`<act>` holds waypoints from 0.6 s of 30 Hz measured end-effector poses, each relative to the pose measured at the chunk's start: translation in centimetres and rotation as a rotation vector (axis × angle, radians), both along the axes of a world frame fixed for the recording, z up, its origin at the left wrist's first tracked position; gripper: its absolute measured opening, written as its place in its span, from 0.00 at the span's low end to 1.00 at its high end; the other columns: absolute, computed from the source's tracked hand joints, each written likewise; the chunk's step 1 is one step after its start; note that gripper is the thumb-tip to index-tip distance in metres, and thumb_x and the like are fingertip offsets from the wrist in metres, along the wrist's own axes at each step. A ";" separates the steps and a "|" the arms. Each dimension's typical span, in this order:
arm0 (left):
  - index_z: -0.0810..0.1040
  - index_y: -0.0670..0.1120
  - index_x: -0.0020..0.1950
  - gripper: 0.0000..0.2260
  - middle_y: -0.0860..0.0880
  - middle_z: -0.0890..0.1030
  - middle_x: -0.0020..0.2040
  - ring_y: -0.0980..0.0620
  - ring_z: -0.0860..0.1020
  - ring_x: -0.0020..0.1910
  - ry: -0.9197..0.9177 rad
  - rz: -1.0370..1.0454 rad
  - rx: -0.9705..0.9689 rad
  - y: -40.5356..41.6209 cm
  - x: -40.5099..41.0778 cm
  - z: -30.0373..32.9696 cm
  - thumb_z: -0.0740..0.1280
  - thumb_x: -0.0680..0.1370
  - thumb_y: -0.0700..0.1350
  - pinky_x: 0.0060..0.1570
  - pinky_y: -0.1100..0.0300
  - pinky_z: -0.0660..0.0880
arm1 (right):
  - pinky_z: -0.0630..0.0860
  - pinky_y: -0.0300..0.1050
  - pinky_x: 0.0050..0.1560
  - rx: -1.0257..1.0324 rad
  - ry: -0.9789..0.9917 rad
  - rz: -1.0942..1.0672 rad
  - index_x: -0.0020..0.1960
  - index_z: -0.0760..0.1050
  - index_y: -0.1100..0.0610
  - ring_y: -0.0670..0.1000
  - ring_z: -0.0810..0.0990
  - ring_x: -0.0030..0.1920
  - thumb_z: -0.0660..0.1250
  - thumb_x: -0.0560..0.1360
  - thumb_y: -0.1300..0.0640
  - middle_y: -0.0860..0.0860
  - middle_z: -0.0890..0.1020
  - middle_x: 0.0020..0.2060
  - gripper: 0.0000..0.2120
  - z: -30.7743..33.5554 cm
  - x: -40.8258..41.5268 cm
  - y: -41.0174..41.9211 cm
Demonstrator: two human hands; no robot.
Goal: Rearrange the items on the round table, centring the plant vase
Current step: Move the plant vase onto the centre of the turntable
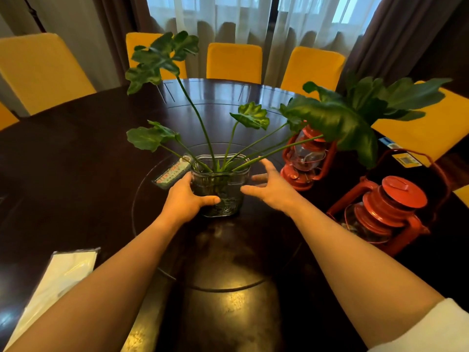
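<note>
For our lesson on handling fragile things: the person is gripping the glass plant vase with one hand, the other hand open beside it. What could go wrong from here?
1. Only the left hand grips the glass vase; the right hand is open and apart, so the vase may slip or tip.
2. The long leaves overhang the nearer red lantern and could snag it.
3. A card lies against the vase and could be dragged along.

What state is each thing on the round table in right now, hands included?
Plant vase: upright on the table's inner disc, holding water and leafy stems.
Left hand: gripping the vase's left side.
Right hand: open, fingers spread, just off the vase's right side.
Far lantern: upright.
Near lantern: looks upright, handle raised.
Flat card: lying behind the vase's left side.
White packet: lying flat at the near-left edge.
</note>
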State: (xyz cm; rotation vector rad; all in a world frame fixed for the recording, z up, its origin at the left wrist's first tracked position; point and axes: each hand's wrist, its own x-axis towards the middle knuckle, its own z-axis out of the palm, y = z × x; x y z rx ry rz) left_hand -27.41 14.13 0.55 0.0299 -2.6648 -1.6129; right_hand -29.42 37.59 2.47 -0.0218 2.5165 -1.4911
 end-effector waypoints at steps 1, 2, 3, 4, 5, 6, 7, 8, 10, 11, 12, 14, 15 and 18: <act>0.72 0.62 0.49 0.25 0.66 0.76 0.44 0.74 0.72 0.42 -0.011 -0.012 -0.002 -0.1 -0.2 0.0 0.82 0.60 0.49 0.41 0.75 0.66 | 0.76 0.46 0.55 0.040 0.029 -0.077 0.77 0.57 0.49 0.50 0.80 0.53 0.77 0.68 0.49 0.51 0.79 0.55 0.44 0.1 -0.1 0.6; 0.73 0.61 0.49 0.25 0.66 0.77 0.45 0.72 0.73 0.42 -0.017 -0.023 -0.005 -0.2 -0.3 0.0 0.82 0.60 0.50 0.42 0.73 0.66 | 0.75 0.44 0.53 0.072 0.080 -0.176 0.75 0.62 0.51 0.50 0.81 0.50 0.77 0.69 0.49 0.50 0.81 0.49 0.39 0.4 -0.3 1.3; 0.73 0.60 0.51 0.25 0.65 0.77 0.45 0.69 0.74 0.44 -0.017 -0.034 -0.011 -0.3 -0.4 0.0 0.82 0.60 0.50 0.45 0.70 0.67 | 0.75 0.44 0.52 0.095 0.136 -0.285 0.71 0.67 0.53 0.51 0.82 0.49 0.76 0.70 0.51 0.49 0.82 0.43 0.33 0.8 -0.5 2.0; 0.73 0.59 0.52 0.26 0.64 0.77 0.46 0.65 0.74 0.46 -0.015 -0.042 -0.012 -0.2 -0.5 0.0 0.82 0.60 0.50 0.47 0.66 0.68 | 0.75 0.46 0.53 0.113 0.188 -0.388 0.67 0.71 0.55 0.54 0.82 0.50 0.74 0.71 0.53 0.49 0.82 0.39 0.27 1.4 -0.8 2.9; 0.73 0.59 0.53 0.27 0.64 0.78 0.46 0.61 0.76 0.48 -0.017 -0.043 -0.009 -0.3 -0.5 -0.1 0.82 0.60 0.50 0.48 0.64 0.68 | 0.76 0.49 0.55 0.141 0.235 -0.483 0.63 0.73 0.56 0.56 0.82 0.50 0.73 0.71 0.56 0.49 0.82 0.38 0.22 2.0 -1.0 3.6; 0.74 0.58 0.53 0.27 0.64 0.78 0.46 0.59 0.76 0.49 -0.022 -0.040 -0.007 -0.3 -0.6 -0.2 0.82 0.60 0.50 0.48 0.63 0.69 | 0.75 0.49 0.56 0.181 0.278 -0.571 0.61 0.74 0.57 0.58 0.82 0.52 0.71 0.71 0.58 0.51 0.83 0.39 0.19 2.7 -1.1 4.3; 0.74 0.58 0.53 0.27 0.64 0.77 0.46 0.58 0.76 0.49 -0.032 -0.037 -0.008 -0.4 -0.5 -0.2 0.82 0.60 0.50 0.49 0.63 0.69 | 0.73 0.48 0.56 0.215 0.316 -0.657 0.59 0.74 0.58 0.59 0.81 0.53 0.69 0.71 0.59 0.54 0.84 0.44 0.17 3.3 -1.1 5.0; 0.73 0.58 0.53 0.27 0.64 0.77 0.46 0.58 0.76 0.50 -0.037 -0.034 -0.010 -0.4 -0.5 -0.3 0.82 0.60 0.51 0.50 0.62 0.70 | 0.72 0.48 0.57 0.224 0.350 -0.735 0.59 0.74 0.59 0.61 0.80 0.55 0.68 0.71 0.60 0.57 0.82 0.50 0.17 3.8 -1.2 5.5; 0.73 0.59 0.53 0.27 0.64 0.76 0.47 0.59 0.75 0.50 -0.039 -0.028 -0.016 -0.4 -0.5 -0.3 0.82 0.60 0.52 0.50 0.61 0.70 | 0.72 0.50 0.58 0.217 0.358 -0.876 0.61 0.70 0.60 0.64 0.78 0.55 0.66 0.72 0.60 0.62 0.74 0.61 0.19 4.8 -1.4 5.9; 0.72 0.59 0.54 0.27 0.65 0.76 0.46 0.59 0.75 0.49 -0.036 -0.027 -0.018 -0.5 -0.4 -0.4 0.82 0.60 0.52 0.49 0.62 0.69 | 0.73 0.51 0.59 0.211 0.327 -0.936 0.64 0.68 0.61 0.66 0.78 0.55 0.66 0.73 0.59 0.63 0.69 0.64 0.21 5.2 -1.6 6.0; 0.72 0.59 0.54 0.27 0.65 0.76 0.47 0.59 0.74 0.49 -0.032 -0.028 -0.015 -0.5 -0.5 -0.4 0.82 0.60 0.52 0.48 0.62 0.69 | 0.73 0.52 0.59 0.211 0.287 -0.986 0.68 0.65 0.61 0.67 0.77 0.57 0.66 0.74 0.57 0.64 0.66 0.67 0.24 5.8 -1.8 6.0; 0.73 0.58 0.55 0.28 0.63 0.77 0.48 0.58 0.75 0.51 -0.029 -0.033 -0.006 -0.4 -0.5 -0.5 0.82 0.61 0.51 0.51 0.61 0.68 | 0.70 0.49 0.63 0.254 0.207 -1.004 0.73 0.60 0.63 0.66 0.71 0.65 0.66 0.76 0.54 0.66 0.63 0.70 0.30 6.2 -2.2 6.2; 0.73 0.57 0.56 0.28 0.63 0.77 0.48 0.58 0.75 0.51 -0.027 -0.035 -0.002 -0.4 -0.6 -0.6 0.82 0.61 0.50 0.51 0.61 0.68 | 0.67 0.48 0.65 0.254 0.191 -0.965 0.73 0.60 0.65 0.65 0.68 0.68 0.67 0.77 0.54 0.65 0.65 0.70 0.30 6.5 -2.3 6.5; 0.72 0.57 0.56 0.28 0.65 0.76 0.47 0.58 0.74 0.50 -0.029 -0.041 -0.006 -0.5 -0.8 -0.6 0.81 0.61 0.51 0.52 0.61 0.67 | 0.71 0.49 0.60 0.022 0.126 -0.842 0.70 0.66 0.65 0.60 0.72 0.63 0.68 0.76 0.57 0.58 0.75 0.49 0.26 6.3 -2.8 7.0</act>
